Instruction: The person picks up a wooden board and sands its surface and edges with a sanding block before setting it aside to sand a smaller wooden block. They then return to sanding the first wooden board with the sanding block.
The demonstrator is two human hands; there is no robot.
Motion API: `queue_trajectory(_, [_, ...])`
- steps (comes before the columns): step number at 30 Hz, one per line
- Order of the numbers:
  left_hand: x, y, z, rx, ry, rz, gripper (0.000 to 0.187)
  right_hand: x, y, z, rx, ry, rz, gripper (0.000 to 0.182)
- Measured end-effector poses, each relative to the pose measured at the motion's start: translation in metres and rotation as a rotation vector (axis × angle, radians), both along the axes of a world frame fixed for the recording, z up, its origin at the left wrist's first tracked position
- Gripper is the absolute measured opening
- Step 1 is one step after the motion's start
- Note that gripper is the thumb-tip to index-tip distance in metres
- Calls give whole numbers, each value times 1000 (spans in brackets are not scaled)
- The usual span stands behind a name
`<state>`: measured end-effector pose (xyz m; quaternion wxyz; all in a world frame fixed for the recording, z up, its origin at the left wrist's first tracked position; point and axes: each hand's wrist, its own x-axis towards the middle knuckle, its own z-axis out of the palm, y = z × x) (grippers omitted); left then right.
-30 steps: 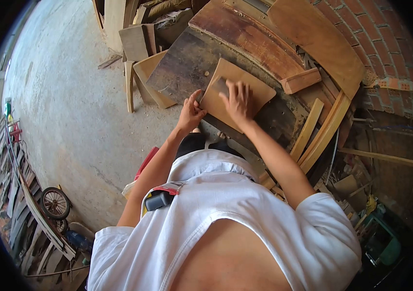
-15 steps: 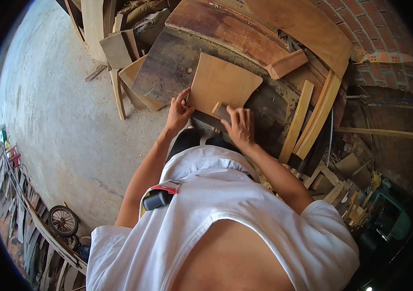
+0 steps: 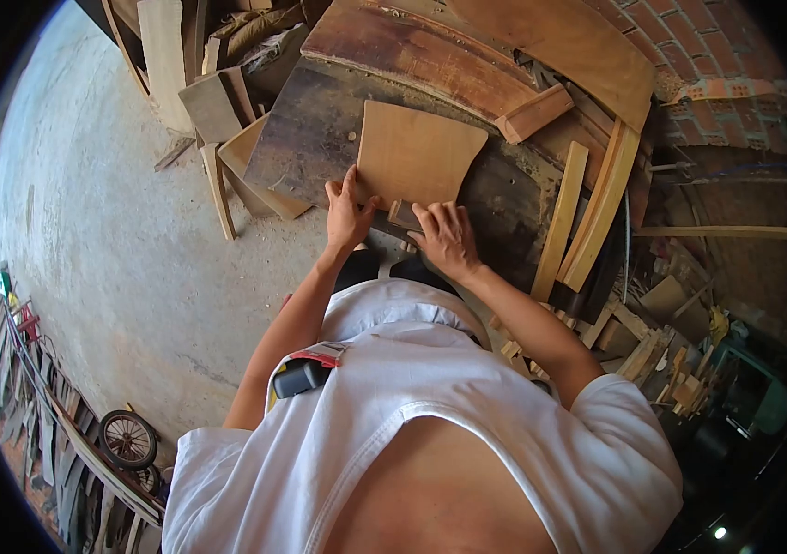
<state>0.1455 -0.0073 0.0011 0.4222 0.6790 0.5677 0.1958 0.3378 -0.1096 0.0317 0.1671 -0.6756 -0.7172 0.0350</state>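
The right hand is partly curled, its fingers closed on a small brown block at the near edge of a thin wooden panel. Across from it, the left hand is partly open, forefinger against the panel's left edge and thumb by the near corner; it looks to be steadying the piece more than gripping it.

The panel lies flat on the dark worktop, its outline already shaped, with a curve down the right side. From where I stand, I can't tell how smooth its face and edges are, so what remains to be done on it is unclear.

Farther out, a thick offcut rests beyond the panel, two pale strips lie off to the right, and a large curved board sits at the back.
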Motion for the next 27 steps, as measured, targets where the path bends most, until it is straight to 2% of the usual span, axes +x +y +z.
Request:
queue_trajectory(1, [0,1,1,-34,-1,0,73,4,-1,4,-37,3,146,60])
queue_trajectory(2, [-2,3,2,-34,0,-4,73,17,13,4,34,-68,92,59])
queue_trajectory(4, [-3,6,-1,-18,-26,-32,73,45,59,6,49,-101,-220,46])
queue_trajectory(6, [-1,5,-1,-22,-35,-34,74,71,98,1,193,-211,-371,42])
queue_trajectory(8, [-6,9,0,-18,-42,-37,75,53,107,-4,228,-192,-516,40])
queue_trajectory(10, [-10,11,-7,-71,-100,-63,77,9,80,-1,53,-94,-439,44])
queue_trajectory(12, [-14,10,-13,-116,-153,-55,79,-23,43,-10,24,-56,-183,50])
queue_trajectory(13, [-14,10,-15,-85,-151,-71,79,-22,44,-7,28,-58,-180,50])
queue_trajectory(15, [-16,13,-17,-54,-144,-88,78,-10,42,2,-42,-27,90,54])
queue_trajectory(16, [-17,14,-15,-94,-170,-88,79,6,57,0,41,-97,42,54])
queue_trajectory(20, [-20,16,-14,-135,-200,-134,80,59,131,-12,183,-158,-500,38])
queue_trajectory(23, [-19,18,8,-241,-179,-128,79,19,116,-4,146,-147,-482,41])
queue_trajectory(24, [-20,19,5,-243,-184,-124,79,-4,97,-8,139,-157,-420,46])
queue_trajectory(25, [-22,16,-3,-162,-196,-148,78,-25,76,-8,31,-41,-357,48])
queue_trajectory(27, [-26,15,-16,-81,-210,-174,76,-51,43,-3,-22,18,-119,53])
